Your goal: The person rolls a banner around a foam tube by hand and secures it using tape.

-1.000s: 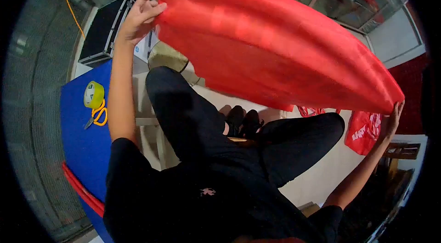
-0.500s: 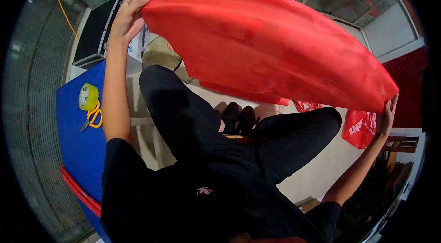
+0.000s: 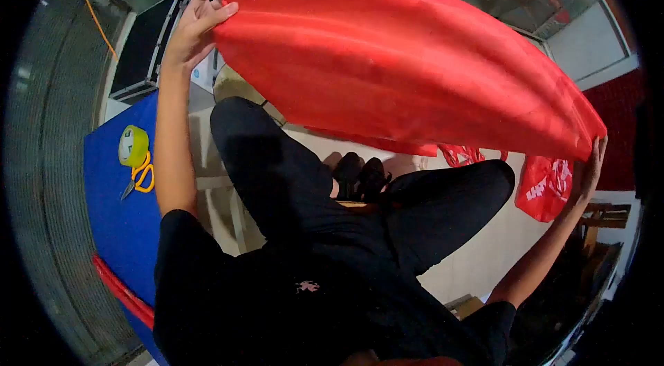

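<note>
A wide red sheet (image 3: pixel 387 61), cloth or thin plastic, stretches between my hands above my knees. My left hand (image 3: pixel 197 30) grips its upper left corner, thumb over the front face and fingers mostly behind. At the far right end, my right hand (image 3: pixel 596 162) is closed around the sheet's lower right corner, its fingers partly hidden. Shallow folds run lengthwise across the sheet, and the lower edge hangs toward the floor past my shoes (image 3: pixel 360 176).
To my left, a blue-covered surface (image 3: pixel 107 214) holds a yellow-green tape roll (image 3: pixel 133 146), orange-handled scissors (image 3: pixel 142 178) and a red rolled strip (image 3: pixel 123 291). A black case (image 3: pixel 144 48) stands behind it. A red plastic bag (image 3: pixel 545 189) sits on the floor at right.
The sheet's right end has shifted slightly right and up with my right hand. My left thumb has moved a little inward and down on the sheet, whose folds have changed.
</note>
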Action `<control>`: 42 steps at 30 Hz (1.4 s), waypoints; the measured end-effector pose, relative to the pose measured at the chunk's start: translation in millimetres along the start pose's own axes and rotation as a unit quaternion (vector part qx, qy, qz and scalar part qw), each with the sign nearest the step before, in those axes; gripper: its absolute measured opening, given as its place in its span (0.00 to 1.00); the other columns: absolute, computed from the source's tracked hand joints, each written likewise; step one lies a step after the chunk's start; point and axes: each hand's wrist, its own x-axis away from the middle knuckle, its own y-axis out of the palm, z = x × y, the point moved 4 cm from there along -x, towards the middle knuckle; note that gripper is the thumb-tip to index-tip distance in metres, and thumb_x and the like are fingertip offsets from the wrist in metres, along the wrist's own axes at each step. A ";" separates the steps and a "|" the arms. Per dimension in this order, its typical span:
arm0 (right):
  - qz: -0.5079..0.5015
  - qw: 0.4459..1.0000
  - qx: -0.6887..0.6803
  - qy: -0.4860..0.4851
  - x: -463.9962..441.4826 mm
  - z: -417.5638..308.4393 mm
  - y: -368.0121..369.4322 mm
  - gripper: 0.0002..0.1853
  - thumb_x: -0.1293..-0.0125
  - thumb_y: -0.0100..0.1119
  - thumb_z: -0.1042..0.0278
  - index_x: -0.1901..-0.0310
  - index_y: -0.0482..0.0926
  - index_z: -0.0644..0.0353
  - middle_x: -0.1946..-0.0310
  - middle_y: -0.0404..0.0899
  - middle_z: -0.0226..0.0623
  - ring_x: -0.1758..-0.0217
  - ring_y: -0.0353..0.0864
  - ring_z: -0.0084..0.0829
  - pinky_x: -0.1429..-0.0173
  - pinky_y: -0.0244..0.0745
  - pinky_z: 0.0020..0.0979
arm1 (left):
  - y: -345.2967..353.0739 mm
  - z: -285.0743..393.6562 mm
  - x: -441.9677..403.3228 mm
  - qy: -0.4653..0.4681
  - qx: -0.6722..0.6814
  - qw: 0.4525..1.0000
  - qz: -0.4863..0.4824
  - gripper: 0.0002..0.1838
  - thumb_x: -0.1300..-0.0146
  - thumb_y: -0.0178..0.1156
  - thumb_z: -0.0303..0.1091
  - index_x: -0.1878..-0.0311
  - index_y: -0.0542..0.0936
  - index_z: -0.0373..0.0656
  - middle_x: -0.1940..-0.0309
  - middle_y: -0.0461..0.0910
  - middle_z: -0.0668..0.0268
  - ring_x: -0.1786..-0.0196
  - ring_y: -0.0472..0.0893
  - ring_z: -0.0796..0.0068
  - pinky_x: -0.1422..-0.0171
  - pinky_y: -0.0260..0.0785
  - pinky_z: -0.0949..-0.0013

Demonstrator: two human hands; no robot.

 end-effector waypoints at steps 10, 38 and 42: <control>0.109 0.873 -0.372 0.297 3.6 -14.7 23.4 0.24 0.27 0.51 0.68 0.32 0.65 0.62 0.23 0.44 0.32 0.23 0.52 0.32 0.24 0.56 0.42 | -23.1 6.8 -6.2 0.055 0.110 0.992 -0.032 0.19 0.36 0.59 0.29 0.41 0.76 0.41 0.46 0.80 0.65 0.45 0.78 0.72 0.34 0.65 0.64; 0.143 0.776 -0.500 0.357 54.3 31.6 5.4 0.30 0.29 0.52 0.66 0.28 0.57 0.61 0.31 0.63 0.41 0.28 0.62 0.37 0.26 0.58 0.44 | 61.3 23.7 29.4 0.058 -0.076 0.991 -0.088 0.28 0.44 0.65 0.33 0.39 0.75 0.35 0.71 0.74 0.71 0.71 0.70 0.85 0.65 0.65 0.83; 0.146 0.791 -0.477 0.355 57.5 24.4 -0.7 0.32 0.30 0.53 0.67 0.28 0.55 0.64 0.29 0.61 0.41 0.27 0.61 0.37 0.25 0.57 0.45 | 55.6 32.6 38.7 -0.047 -0.066 0.988 -0.128 0.30 0.43 0.64 0.32 0.36 0.72 0.34 0.68 0.76 0.69 0.63 0.76 0.81 0.54 0.71 0.77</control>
